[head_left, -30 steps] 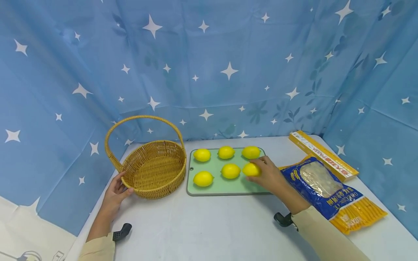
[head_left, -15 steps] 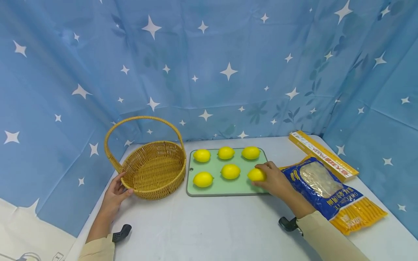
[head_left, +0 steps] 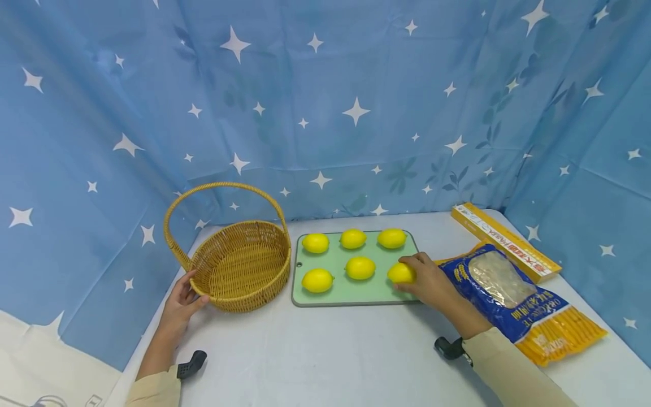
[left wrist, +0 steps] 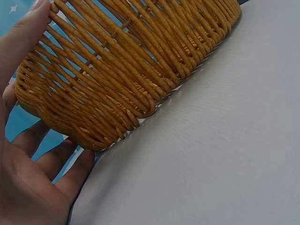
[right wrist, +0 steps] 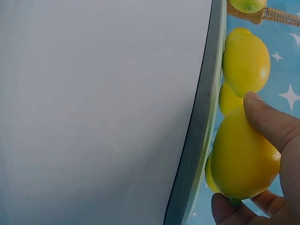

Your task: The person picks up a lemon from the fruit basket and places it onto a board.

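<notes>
My right hand point(head_left: 432, 285) holds a yellow lemon point(head_left: 401, 273) at the near right of a green cutting board point(head_left: 338, 295) with a grey edge. Up close in the right wrist view, thumb and fingers pinch that lemon point(right wrist: 243, 154) at opposite sides. Several other lemons lie on the board in two rows, among them the near middle lemon point(head_left: 360, 268) and the near left lemon point(head_left: 317, 280). On the left, my left hand point(head_left: 178, 308) grips the side of a brown wicker basket point(head_left: 244, 265) with a tall handle. Its thumb lies at the rim, the fingers against the woven wall point(left wrist: 93, 84).
Right of the board lies a blue and yellow pasta bag point(head_left: 513, 299), close to my right forearm. Behind it is a long yellow pasta box point(head_left: 503, 240). A white cloth covers the table point(head_left: 315, 356), and a blue star-patterned curtain point(head_left: 325, 113) surrounds it.
My right hand has moved the lemon a little to the right and nearer to me, away from the middle lemon. The left hand has stayed on the basket.
</notes>
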{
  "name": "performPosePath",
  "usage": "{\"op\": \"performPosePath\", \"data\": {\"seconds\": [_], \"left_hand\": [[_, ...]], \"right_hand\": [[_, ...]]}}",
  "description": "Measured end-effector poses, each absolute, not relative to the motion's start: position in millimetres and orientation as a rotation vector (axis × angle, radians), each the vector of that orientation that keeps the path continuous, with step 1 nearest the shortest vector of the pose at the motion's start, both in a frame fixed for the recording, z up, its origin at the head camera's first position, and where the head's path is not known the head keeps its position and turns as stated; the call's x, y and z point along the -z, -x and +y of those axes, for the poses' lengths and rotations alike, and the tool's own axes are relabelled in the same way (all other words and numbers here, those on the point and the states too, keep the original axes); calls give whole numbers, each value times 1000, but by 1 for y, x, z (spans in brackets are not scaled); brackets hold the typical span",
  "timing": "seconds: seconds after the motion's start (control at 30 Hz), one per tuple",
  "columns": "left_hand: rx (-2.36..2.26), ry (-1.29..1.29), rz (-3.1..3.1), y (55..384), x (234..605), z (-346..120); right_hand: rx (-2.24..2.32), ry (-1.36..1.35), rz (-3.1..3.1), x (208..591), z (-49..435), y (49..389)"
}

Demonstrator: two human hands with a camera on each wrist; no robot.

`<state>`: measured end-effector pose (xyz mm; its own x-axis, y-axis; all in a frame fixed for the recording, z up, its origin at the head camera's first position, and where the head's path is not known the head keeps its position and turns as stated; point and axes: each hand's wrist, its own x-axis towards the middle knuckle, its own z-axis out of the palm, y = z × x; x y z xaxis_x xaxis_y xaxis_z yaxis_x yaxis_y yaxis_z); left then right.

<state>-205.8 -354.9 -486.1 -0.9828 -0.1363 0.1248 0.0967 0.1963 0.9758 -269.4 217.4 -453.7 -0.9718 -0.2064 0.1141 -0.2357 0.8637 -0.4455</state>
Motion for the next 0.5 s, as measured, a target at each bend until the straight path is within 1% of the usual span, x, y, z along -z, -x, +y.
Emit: {"op": "performPosePath", "data": {"seconds": [0.5], "left_hand": [[1865, -59, -2304, 207, 487, -356]], "right_hand": [[-715, -326, -3012, 454, 222, 269]]}}
